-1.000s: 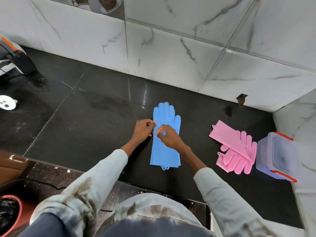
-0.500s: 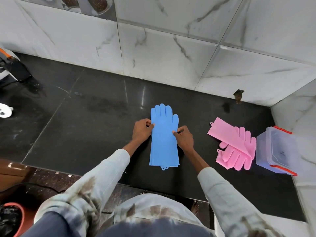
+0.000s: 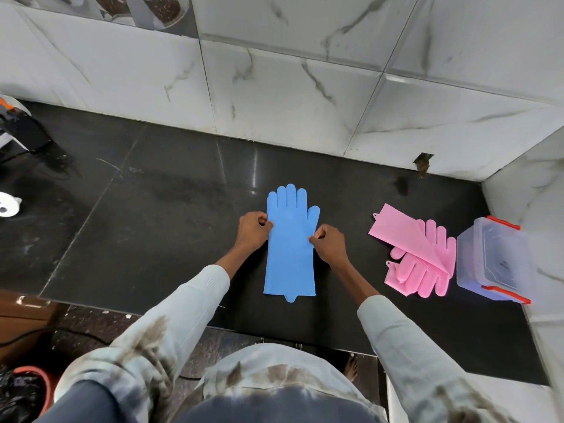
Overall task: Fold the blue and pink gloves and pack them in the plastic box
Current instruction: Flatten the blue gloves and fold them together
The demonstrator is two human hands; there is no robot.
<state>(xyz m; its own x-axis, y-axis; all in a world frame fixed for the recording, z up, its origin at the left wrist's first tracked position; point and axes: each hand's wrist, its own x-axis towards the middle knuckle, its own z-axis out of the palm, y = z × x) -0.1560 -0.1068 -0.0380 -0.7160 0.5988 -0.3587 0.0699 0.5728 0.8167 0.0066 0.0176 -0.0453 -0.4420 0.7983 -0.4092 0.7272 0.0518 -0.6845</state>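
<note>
Bright, even, diffuse light; soft shadows only. Vertical glare streak on glossy black tabletop (image 3: 255,166), faint sheen further left. Strong wide-angle bending of wall tiles (image 3: 274,87) at edges. Centre sharp; sleeves (image 3: 195,306) at bottom soft, slightly smeared.

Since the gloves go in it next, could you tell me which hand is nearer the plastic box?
Right hand; it pinches the blue glove's right edge, box-side. Left hand grips the far edge.
</note>
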